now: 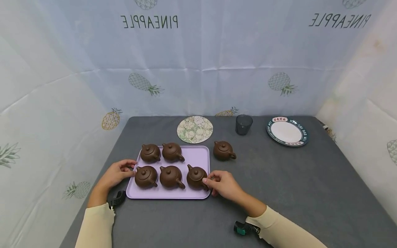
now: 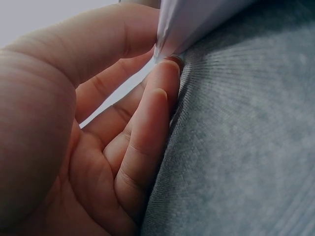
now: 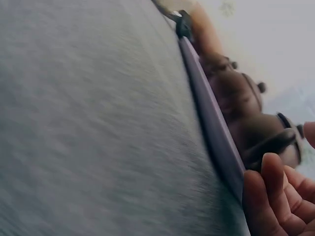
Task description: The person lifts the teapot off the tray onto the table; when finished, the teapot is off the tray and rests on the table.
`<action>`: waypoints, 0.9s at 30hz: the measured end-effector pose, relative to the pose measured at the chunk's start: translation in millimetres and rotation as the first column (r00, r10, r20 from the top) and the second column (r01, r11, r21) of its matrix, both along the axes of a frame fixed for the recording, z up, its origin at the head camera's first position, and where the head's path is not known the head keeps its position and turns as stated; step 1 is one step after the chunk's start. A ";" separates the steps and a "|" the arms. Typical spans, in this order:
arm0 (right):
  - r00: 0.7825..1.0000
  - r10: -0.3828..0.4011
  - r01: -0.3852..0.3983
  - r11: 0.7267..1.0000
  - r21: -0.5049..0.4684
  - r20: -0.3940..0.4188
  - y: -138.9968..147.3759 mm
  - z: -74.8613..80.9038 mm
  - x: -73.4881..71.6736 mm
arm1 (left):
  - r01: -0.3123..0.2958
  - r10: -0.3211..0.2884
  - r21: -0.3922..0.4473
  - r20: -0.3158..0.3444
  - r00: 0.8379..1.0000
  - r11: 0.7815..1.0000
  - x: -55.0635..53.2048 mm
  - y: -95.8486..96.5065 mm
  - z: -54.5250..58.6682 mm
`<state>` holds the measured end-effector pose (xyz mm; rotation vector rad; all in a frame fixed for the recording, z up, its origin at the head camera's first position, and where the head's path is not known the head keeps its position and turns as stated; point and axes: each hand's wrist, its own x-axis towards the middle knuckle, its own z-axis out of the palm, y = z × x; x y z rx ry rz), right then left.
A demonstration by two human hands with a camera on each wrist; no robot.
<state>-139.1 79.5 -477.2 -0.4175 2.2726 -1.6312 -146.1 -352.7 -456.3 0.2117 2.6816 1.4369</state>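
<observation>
Your left grip (image 1: 116, 173) pinches the left edge of the thin, smooth, pale purple tray (image 1: 196, 155), thumb on top and fingers below. The tray has a raised rim and round corners, and it sits on the grey bench (image 1: 288, 182), which looks ribbed like cloth up close.

Five round, brown, clay-looking teapots (image 1: 170, 177) stand upright on the tray, two in the far row and three in the near row. They have small spouts, knobby lids and fat handles. Your right grip (image 1: 225, 185) is at the near right teapot, fingers bent by its handle and the tray's edge; you can't tell if they squeeze anything.

A sixth brown teapot (image 1: 222, 151) stands on the bench, just right of the tray. Behind are a flat, round, flowery mat (image 1: 195, 129), a dark see-through cup (image 1: 244, 124) and a shiny white plate (image 1: 286, 132) with a dark green rim.
</observation>
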 end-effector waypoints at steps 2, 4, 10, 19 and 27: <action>1.000 0.013 -0.013 1.000 -0.005 0.023 -2.7 -2.7 4.8 | 0.000 0.000 -0.005 -0.002 1.000 1.000 -0.2 0.1 -0.4; 0.999 0.031 -0.031 1.000 -0.001 0.037 -4.5 -4.1 9.2 | 0.001 -0.001 -0.009 -0.004 1.000 1.000 -0.3 -0.2 -1.0; 0.994 0.060 -0.055 0.997 -0.062 0.089 -6.4 -2.8 16.4 | 0.005 -0.005 0.002 -0.005 1.000 1.000 -0.9 -0.3 -2.1; 0.993 0.032 -0.020 0.994 -0.111 0.110 1.9 2.9 12.5 | 0.003 -0.003 0.020 -0.001 1.000 1.000 -1.0 1.3 -0.7; 0.999 0.012 -0.011 1.000 0.014 -0.031 19.8 9.7 -1.5 | 0.008 -0.008 0.014 -0.006 1.000 1.000 -3.4 0.5 0.3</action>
